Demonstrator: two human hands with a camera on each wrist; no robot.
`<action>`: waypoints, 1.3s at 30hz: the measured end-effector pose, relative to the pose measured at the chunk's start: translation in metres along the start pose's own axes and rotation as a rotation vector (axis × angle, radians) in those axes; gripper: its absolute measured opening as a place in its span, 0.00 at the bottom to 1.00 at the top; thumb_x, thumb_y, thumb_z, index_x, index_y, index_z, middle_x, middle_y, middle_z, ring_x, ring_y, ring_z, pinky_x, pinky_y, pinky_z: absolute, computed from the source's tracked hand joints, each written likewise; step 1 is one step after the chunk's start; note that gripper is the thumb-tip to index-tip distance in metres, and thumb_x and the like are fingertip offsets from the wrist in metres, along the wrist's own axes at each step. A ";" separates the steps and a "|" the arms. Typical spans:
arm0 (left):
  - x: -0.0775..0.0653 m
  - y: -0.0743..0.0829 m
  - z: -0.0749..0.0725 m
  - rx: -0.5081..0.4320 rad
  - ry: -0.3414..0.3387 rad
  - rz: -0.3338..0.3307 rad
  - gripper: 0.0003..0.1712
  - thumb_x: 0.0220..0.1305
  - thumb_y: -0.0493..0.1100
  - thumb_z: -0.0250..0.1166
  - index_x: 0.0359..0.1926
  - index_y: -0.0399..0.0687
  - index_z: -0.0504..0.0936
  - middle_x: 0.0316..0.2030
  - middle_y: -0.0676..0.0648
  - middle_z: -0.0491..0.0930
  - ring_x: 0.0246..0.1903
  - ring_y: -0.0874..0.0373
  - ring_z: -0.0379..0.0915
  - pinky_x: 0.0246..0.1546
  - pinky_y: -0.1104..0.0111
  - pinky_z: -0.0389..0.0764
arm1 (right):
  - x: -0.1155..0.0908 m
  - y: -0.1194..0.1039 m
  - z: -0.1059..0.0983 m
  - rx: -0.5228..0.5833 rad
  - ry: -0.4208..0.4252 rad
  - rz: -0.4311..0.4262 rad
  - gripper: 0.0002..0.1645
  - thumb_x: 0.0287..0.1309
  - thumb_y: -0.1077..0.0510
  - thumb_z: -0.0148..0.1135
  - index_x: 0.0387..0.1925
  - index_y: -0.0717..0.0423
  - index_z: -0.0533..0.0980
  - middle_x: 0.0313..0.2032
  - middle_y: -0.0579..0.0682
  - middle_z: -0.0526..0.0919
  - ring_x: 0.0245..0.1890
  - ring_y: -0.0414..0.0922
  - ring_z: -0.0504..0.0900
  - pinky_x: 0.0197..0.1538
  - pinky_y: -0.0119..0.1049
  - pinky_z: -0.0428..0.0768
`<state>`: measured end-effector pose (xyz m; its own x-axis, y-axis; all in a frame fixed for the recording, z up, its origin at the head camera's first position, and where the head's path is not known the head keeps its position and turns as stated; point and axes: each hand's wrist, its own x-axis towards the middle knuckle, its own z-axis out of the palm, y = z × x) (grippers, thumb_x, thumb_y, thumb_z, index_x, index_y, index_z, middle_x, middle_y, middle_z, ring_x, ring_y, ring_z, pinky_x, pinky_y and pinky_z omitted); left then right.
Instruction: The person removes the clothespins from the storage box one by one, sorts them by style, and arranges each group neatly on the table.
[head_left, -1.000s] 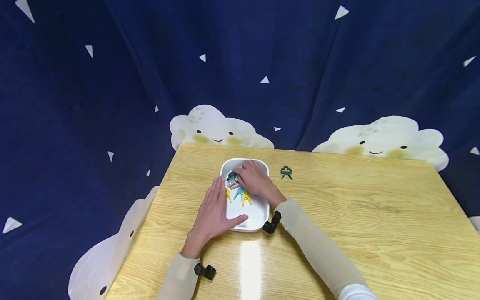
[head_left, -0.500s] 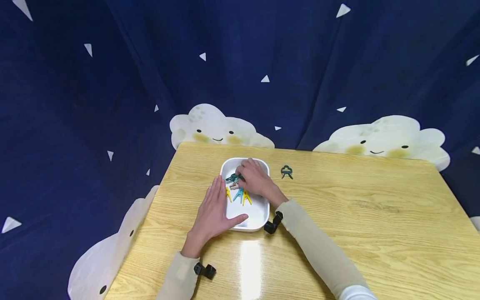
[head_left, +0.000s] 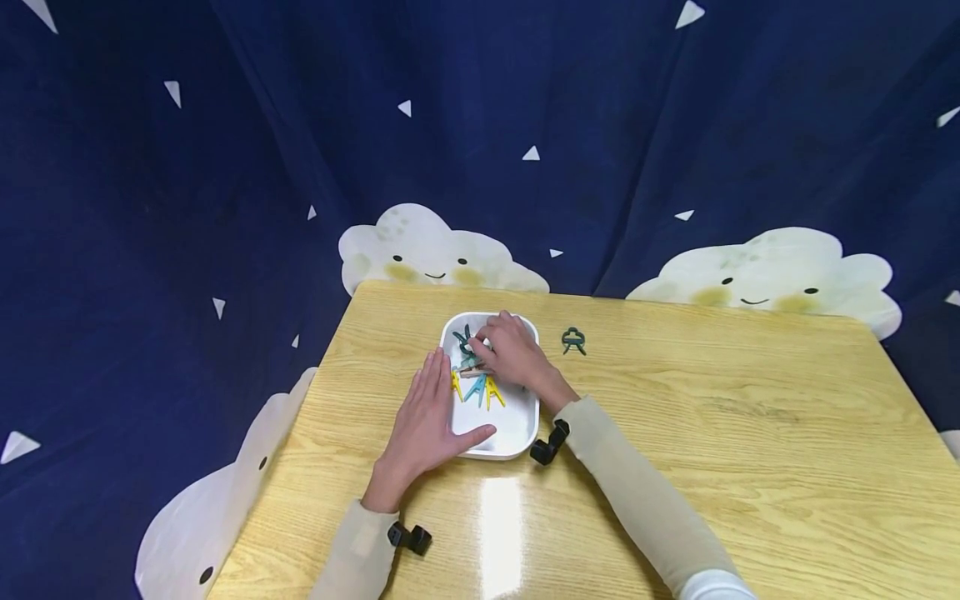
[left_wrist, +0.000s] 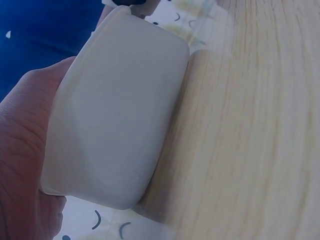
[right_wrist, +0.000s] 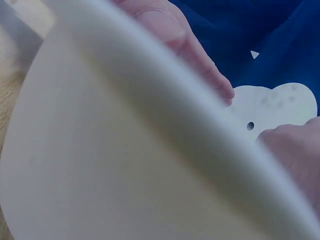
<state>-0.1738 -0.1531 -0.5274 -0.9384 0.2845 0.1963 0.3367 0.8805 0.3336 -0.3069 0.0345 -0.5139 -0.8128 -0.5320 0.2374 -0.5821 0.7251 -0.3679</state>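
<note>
In the bin (head_left: pixel 510 433), the green clip (head_left: pixel 466 348) lies just left of the right hand (head_left: pixel 514 352), the nearer one, which pinches it, legs pointing away, while the left hand (head_left: pixel 424 419) rests straight-fingered on the rim.

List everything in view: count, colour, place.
Bin: one, white, on the table
Yellow clips: two, yellow, in the bin
Light blue clip: at least one, light blue, between the yellow ones
Beige clip: at least one, beige, in the bin, partly hidden
Dark green clips: at least two, dark green, one right of the bin, the rest inside
Table: one, light wood
Curtain: dark blue, white clouds and triangles, behind
Wrist cameras: two, black, at the sleeves
Sleeves: two, beige
Left hand: one, against the bin
Right hand: one, pinching a dark green clip
</note>
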 end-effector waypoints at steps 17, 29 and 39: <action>0.000 -0.002 0.002 -0.008 0.033 0.013 0.77 0.55 0.88 0.55 0.82 0.30 0.45 0.83 0.34 0.42 0.82 0.42 0.37 0.81 0.51 0.49 | 0.003 0.003 0.005 -0.086 -0.083 -0.151 0.23 0.70 0.43 0.62 0.18 0.44 0.79 0.20 0.42 0.71 0.30 0.44 0.67 0.51 0.43 0.71; 0.001 -0.002 0.001 -0.014 0.008 -0.004 0.77 0.55 0.86 0.57 0.82 0.33 0.42 0.83 0.37 0.39 0.83 0.47 0.31 0.82 0.53 0.45 | 0.001 0.002 0.005 -0.077 -0.072 -0.092 0.33 0.53 0.30 0.72 0.42 0.53 0.80 0.38 0.48 0.84 0.48 0.49 0.80 0.72 0.47 0.68; 0.001 -0.002 0.001 -0.011 0.018 0.004 0.77 0.56 0.87 0.56 0.82 0.32 0.44 0.83 0.35 0.41 0.83 0.44 0.34 0.82 0.52 0.47 | 0.000 0.000 0.005 -0.144 -0.167 -0.077 0.47 0.56 0.28 0.67 0.65 0.57 0.77 0.57 0.57 0.81 0.63 0.55 0.73 0.79 0.48 0.58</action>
<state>-0.1751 -0.1539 -0.5289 -0.9356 0.2806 0.2144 0.3410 0.8753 0.3428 -0.3072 0.0318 -0.5187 -0.7577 -0.6444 0.1030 -0.6493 0.7282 -0.2194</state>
